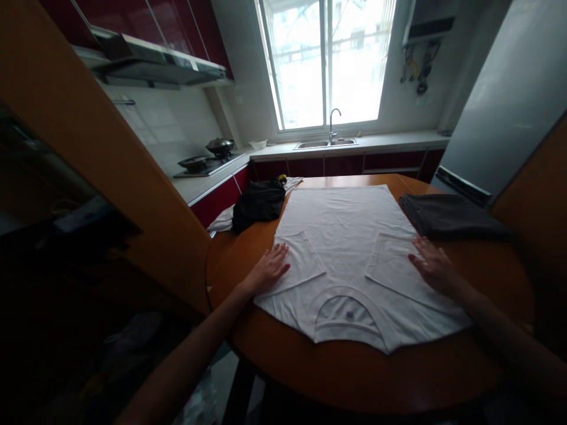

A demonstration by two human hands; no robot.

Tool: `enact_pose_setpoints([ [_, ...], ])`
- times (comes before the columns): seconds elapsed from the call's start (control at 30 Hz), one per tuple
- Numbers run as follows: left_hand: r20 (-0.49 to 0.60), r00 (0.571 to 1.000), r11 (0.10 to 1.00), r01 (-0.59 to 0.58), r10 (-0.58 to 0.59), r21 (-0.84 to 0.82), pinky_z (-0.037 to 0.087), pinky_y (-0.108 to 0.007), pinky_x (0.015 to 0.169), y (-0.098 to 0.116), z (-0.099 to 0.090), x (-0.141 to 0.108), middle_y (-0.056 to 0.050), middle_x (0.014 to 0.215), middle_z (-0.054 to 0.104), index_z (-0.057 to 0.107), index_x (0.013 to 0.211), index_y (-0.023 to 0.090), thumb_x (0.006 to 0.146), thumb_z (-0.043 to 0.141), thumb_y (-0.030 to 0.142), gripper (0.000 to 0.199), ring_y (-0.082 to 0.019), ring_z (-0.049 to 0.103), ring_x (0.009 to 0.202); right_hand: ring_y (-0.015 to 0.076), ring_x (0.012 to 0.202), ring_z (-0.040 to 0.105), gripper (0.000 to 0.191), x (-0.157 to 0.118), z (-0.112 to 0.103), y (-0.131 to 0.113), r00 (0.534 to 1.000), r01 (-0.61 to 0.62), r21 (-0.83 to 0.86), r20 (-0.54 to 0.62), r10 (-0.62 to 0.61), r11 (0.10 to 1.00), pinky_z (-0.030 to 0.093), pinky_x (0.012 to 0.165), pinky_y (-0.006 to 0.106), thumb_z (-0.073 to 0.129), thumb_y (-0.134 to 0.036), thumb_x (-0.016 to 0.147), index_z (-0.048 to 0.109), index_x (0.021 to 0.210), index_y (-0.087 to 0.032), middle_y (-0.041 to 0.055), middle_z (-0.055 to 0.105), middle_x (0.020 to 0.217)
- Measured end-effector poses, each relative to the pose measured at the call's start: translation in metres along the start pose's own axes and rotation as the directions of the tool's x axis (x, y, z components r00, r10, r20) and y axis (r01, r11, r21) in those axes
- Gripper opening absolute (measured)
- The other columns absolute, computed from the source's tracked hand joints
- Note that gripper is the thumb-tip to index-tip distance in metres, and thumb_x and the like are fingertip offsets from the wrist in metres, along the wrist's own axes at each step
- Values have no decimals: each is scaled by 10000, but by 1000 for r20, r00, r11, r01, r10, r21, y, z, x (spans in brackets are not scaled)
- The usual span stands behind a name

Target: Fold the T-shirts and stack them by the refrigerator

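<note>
A white T-shirt (343, 236) lies spread on the round wooden table (354, 378), its collar toward me and its hem toward the window. Both short sleeves are turned inward over the body. My left hand (269, 269) rests flat on the left sleeve at the shirt's left edge, fingers apart. At the right edge, my right hand (433, 265) touches the other sleeve, its fingers spread. Neither hand grips anything.
Dark folded cloth (452, 216) lies at the table's right. Black clothing (259, 203) is heaped at the back left, beside white cloth. Beyond are a counter with a sink (325, 144), a stove with pans (220, 146) and a fridge (500, 100).
</note>
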State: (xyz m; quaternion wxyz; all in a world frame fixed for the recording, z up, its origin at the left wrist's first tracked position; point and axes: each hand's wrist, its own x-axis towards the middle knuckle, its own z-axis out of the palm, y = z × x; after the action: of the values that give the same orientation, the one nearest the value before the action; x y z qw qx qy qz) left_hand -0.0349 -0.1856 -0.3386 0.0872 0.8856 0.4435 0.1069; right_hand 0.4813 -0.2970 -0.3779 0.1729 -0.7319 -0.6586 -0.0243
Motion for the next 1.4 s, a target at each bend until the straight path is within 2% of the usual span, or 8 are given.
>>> enact_pose_setpoints([
  [0.43,39,997,996,-60,63,-60,177,-507,1237,11,-10,-39,-97,1637,294,351,1570,203,1052,259,554,632,-253,198,1537,320,1476,340,624,-31,9,0,985,171,31,-13,-170,985,303,1161,619,275,-506,1001,485,1476,-161,160,429,1563],
  [0.63,-118,992,976,-78,55,-204,253,-422,1236,6,-33,-61,-83,1621,342,345,1575,186,1053,234,553,648,-241,271,1515,295,1477,342,570,-50,-2,10,965,248,132,-123,-232,960,288,1191,570,349,-481,996,498,1472,-204,132,432,1568],
  [0.8,166,968,981,-195,190,13,196,-520,1233,5,-27,-92,-1,1643,272,358,1554,357,1036,345,562,558,-277,212,1530,317,1483,319,592,-72,-36,12,956,250,222,99,-277,942,261,1193,600,375,-511,982,481,1500,-244,104,405,1583],
  [0.87,148,966,973,-221,210,62,247,-535,1212,-4,-22,-94,-6,1640,268,323,1563,368,1032,353,554,564,-289,239,1519,286,1490,312,596,-72,-59,11,965,204,291,101,-242,935,264,1208,554,332,-492,1003,441,1527,-231,93,397,1589],
  [0.97,2,962,956,-272,274,112,342,-506,1175,-22,-19,-89,2,1621,310,207,1587,376,1044,308,479,562,-272,307,1493,253,1505,284,598,-68,-90,8,991,88,348,-124,-48,933,253,1231,478,263,-454,1033,373,1563,-200,76,362,1614],
  [1.03,-51,949,942,-303,313,142,383,-491,1155,-30,-16,-91,19,1604,342,181,1586,400,1034,322,433,571,-270,342,1477,248,1509,276,587,-71,-99,4,991,79,327,-131,-38,942,253,1234,469,272,-449,1035,374,1564,-213,60,369,1612],
  [1.2,-66,962,940,-242,265,239,419,-546,1111,-35,3,-125,-18,1593,364,99,1600,384,1010,365,434,649,-313,383,1452,253,1524,226,592,-102,-77,-9,968,187,188,129,-213,964,224,1226,531,307,-452,1040,298,1593,-241,70,305,1635],
  [1.4,-68,973,943,-193,219,272,409,-496,1129,-32,8,-151,-23,1607,347,89,1616,337,1003,386,487,697,-299,381,1457,281,1518,239,652,-144,-55,-4,970,199,15,140,-199,980,233,1213,559,348,-480,1033,187,1619,-244,96,276,1638],
])
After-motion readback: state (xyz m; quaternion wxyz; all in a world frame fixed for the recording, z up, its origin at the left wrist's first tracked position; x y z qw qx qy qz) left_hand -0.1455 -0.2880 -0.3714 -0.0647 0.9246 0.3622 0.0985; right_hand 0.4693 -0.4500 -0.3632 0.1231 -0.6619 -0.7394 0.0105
